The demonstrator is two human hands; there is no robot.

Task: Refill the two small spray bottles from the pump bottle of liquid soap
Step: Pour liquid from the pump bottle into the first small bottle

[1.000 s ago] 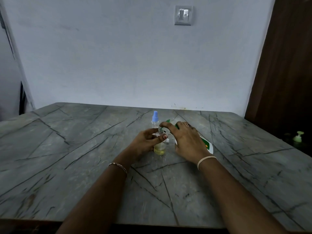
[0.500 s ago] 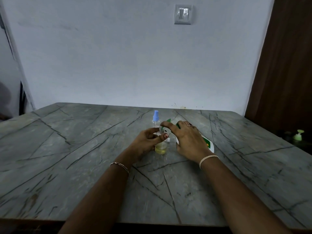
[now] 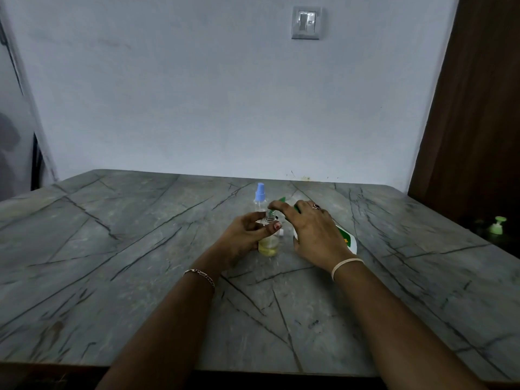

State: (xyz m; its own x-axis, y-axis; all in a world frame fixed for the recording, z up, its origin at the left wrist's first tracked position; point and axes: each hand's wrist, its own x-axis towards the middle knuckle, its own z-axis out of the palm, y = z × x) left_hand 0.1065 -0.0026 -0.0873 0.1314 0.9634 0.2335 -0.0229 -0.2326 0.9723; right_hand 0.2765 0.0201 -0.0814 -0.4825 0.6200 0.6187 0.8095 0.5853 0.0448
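Note:
A small clear spray bottle [image 3: 269,244], uncapped, stands on the grey stone table [image 3: 140,249] with yellow liquid in its bottom. My left hand [image 3: 244,235] grips it from the left, thumb across its front. My right hand [image 3: 312,229] holds the white pump bottle [image 3: 347,239] with the green label, tilted toward the small bottle. Its green pump head [image 3: 282,199] shows past my fingers, and my forefinger lies over the spout above the small bottle's neck. A second clear spray bottle with a blue cap [image 3: 259,192] stands just behind.
A small white part [image 3: 281,233] lies on the table between the two bottles. A green pump top [image 3: 497,225] sits on a dark surface beyond the table's right edge. A brown door stands at the right, and a wall with a switch [image 3: 306,22] rises behind the table.

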